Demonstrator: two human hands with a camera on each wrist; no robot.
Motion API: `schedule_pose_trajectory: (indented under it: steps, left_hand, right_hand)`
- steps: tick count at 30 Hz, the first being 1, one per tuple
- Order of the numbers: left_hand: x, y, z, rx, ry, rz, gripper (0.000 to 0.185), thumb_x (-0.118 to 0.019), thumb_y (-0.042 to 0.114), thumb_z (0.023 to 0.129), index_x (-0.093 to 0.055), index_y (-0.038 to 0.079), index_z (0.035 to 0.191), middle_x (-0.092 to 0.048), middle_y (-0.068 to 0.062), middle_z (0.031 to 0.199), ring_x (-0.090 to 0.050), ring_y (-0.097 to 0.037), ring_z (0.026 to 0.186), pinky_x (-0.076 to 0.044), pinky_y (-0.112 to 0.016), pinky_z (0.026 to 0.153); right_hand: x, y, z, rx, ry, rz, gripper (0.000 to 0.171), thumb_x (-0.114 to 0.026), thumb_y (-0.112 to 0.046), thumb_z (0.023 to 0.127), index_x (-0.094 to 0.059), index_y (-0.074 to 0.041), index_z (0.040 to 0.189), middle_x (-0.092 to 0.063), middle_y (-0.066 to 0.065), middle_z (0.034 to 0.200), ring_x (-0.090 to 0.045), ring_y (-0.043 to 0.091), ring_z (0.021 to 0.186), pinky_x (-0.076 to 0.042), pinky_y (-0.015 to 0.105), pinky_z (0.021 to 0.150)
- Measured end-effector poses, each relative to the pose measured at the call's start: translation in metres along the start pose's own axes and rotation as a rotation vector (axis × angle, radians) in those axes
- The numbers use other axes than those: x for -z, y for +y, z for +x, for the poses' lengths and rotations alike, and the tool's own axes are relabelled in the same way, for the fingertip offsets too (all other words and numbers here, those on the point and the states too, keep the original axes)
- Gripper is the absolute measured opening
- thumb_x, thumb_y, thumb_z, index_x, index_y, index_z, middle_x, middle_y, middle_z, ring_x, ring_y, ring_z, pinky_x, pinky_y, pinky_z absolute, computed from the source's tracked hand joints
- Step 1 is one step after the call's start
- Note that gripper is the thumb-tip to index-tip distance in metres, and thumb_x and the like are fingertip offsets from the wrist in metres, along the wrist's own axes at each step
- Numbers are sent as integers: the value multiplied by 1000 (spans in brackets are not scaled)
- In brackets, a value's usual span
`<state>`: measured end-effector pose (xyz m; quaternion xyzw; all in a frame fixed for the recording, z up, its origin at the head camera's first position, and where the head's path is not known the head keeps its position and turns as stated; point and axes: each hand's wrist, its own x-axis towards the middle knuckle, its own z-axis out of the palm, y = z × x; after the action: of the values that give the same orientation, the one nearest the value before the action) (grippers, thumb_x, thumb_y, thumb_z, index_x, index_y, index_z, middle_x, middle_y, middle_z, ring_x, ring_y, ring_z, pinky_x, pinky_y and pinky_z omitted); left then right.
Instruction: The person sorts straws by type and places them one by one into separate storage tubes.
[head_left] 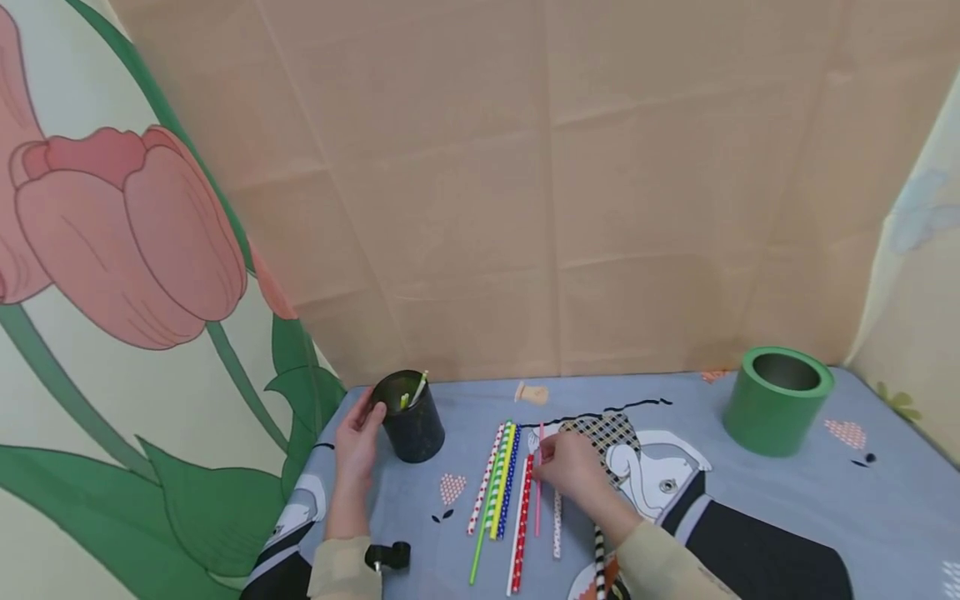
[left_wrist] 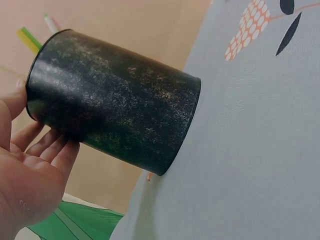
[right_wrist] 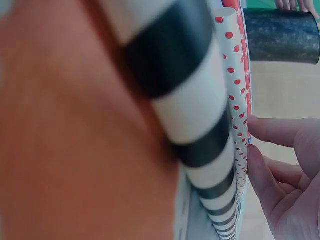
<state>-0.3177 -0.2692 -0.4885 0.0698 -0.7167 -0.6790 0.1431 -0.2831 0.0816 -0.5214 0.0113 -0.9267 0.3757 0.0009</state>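
My left hand [head_left: 358, 446] holds a black cup [head_left: 416, 429] at its rim, thumb on top and fingers round the outer side. A few straws [head_left: 418, 390], one of them green, stick out of the cup. Over a fan of paper straws, my right hand [head_left: 573, 467] pinches a thin pink straw [head_left: 537, 508] between thumb and fingertips. Left of it lie a red dotted straw [head_left: 522, 525], a blue one [head_left: 506, 492], a yellow one [head_left: 497, 521] and green ones. A red-speckled white straw [right_wrist: 235, 65] and a black-and-white striped straw [right_wrist: 195, 120] lie nearer the right wrist.
A green cylindrical container [head_left: 776, 408] stands at the back right of the blue patterned cloth [head_left: 795, 500]. Behind the table hangs a tan sheet [head_left: 555, 192]. A flower-printed panel [head_left: 127, 242] rises on the left.
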Motion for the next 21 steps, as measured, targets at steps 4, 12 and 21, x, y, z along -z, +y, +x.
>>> schedule_pose_trajectory:
  steps: [4,12,21]
  left_hand:
    - [0,1,0,3,3,1,62,-70,35,106,-51,13,161,-48,-14,164,-43,-31,152,-31,-53,126]
    - [1,2,-1,9,11,-1,61,-70,31,107,-50,10,160,-48,-17,163,-43,-32,152,-31,-52,126]
    - [0,4,0,21,-3,-3,62,-70,32,107,-50,11,161,-48,-16,164,-43,-32,152,-30,-52,126]
  right_hand:
    - [0,-3,0,1,-5,-9,41,-92,-8,73,-79,0,111,-70,-2,81,-61,15,71,-55,30,63]
    - [-3,-11,1,35,3,-22,18,-84,2,71,-77,-4,86,-65,0,71,-57,15,64,-51,29,56]
    - [-9,-17,0,22,24,-41,21,-81,3,72,-64,-10,67,-58,0,61,-53,15,53,-44,26,47]
